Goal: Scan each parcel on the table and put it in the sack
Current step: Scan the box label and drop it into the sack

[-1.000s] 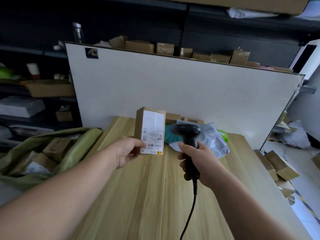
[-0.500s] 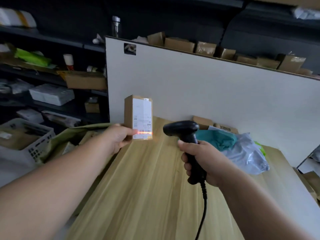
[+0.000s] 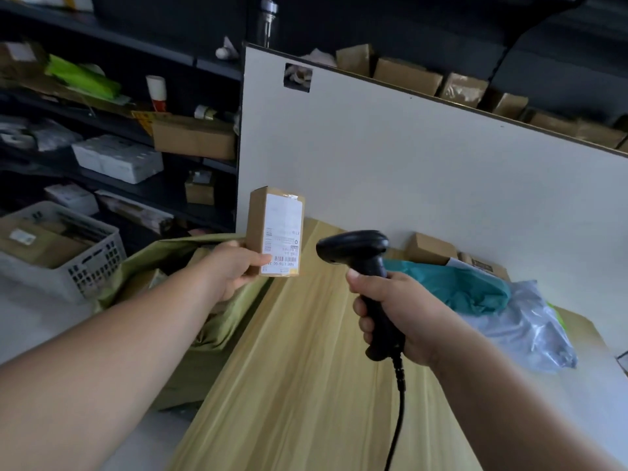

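My left hand (image 3: 234,268) holds a small upright cardboard box (image 3: 275,231) by its lower left corner, its white label facing me, over the left edge of the wooden table (image 3: 306,368). My right hand (image 3: 390,314) grips a black corded barcode scanner (image 3: 360,256) whose head points left at the box. The open olive-green sack (image 3: 176,263) lies beside and below the table's left edge, under my left hand, with boxes inside. More parcels sit at the table's back right: a teal bag (image 3: 455,287), a clear grey plastic bag (image 3: 523,328) and small brown boxes (image 3: 430,248).
A white board (image 3: 407,164) stands upright behind the table. Dark shelves (image 3: 102,124) with boxes and packets fill the left. A white plastic crate (image 3: 68,253) with parcels sits left of the sack. The scanner cable (image 3: 399,402) hangs over the table.
The view has swung left toward the sack. My left hand carried the box left to the table's edge. The red scan line seen on the label half a second ago is gone.
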A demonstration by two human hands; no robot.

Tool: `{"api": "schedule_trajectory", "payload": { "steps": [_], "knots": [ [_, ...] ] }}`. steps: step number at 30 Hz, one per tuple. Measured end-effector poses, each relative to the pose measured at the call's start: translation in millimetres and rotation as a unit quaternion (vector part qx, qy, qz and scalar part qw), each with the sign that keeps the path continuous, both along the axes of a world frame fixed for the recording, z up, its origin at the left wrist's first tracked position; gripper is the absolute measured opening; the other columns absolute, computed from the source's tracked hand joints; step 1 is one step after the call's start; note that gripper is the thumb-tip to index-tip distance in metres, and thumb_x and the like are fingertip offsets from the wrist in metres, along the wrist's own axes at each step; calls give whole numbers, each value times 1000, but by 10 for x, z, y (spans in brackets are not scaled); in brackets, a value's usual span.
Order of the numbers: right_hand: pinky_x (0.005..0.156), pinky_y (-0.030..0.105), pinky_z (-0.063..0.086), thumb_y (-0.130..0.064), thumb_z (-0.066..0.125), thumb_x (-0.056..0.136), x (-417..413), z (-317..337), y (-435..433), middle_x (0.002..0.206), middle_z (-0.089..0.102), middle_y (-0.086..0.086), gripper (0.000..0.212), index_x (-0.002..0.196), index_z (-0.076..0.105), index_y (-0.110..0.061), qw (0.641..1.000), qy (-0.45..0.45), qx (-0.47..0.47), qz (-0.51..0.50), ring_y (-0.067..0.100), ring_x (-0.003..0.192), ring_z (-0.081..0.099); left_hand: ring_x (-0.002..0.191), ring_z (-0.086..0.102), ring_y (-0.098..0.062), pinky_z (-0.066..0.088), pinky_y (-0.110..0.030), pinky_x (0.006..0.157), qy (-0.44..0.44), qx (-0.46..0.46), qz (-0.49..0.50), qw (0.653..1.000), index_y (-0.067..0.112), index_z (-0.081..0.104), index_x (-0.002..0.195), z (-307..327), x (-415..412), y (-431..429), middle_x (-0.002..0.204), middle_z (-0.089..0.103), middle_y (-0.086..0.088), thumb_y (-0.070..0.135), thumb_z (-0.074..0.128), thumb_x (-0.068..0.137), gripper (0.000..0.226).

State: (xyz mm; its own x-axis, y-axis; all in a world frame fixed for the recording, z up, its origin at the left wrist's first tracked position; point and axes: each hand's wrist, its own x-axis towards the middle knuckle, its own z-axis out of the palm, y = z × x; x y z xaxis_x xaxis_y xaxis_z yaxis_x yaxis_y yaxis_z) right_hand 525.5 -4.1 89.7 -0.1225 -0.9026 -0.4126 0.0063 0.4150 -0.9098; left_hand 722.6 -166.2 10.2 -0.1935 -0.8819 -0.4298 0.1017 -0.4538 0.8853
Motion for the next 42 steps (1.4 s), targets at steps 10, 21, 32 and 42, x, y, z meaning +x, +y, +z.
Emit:
{"api": "schedule_trajectory", "payload": {
  "steps": [10,21,32,42],
  "knots": [
    [47,29,45,-32,67,93,314,-188,-524,61,56,1,26,101,58,-9,1000,0,18,-19,14,48,50,80,63,-13,50,-31,80,-61,5,50,997,8,53,121,-310,462,-519,113,67,-7,2,66,86,38],
    [47,30,44,-32,68,92,382,-554,-806,62,56,3,30,104,58,-6,996,12,77,-46,15,49,49,102,60,-32,50,-37,85,-313,39,11,949,3,56,124,-1128,940,-806,118,63,-16,17,67,86,42],
    [49,32,40,-32,70,90,-167,-635,-507,63,55,4,28,97,56,-10,989,5,94,-116,17,48,48,127,41,-36,39,-45,101,-586,-126,-79,797,12,45,135,-995,370,-779,136,48,-14,42,55,88,56],
    [44,27,38,-29,70,91,-1560,-636,158,57,51,2,27,85,49,-13,979,28,58,-194,18,43,44,134,38,-29,32,-36,107,-476,-370,-247,758,11,34,146,-477,-1726,-274,147,39,-14,41,61,88,71]
  ]
}}
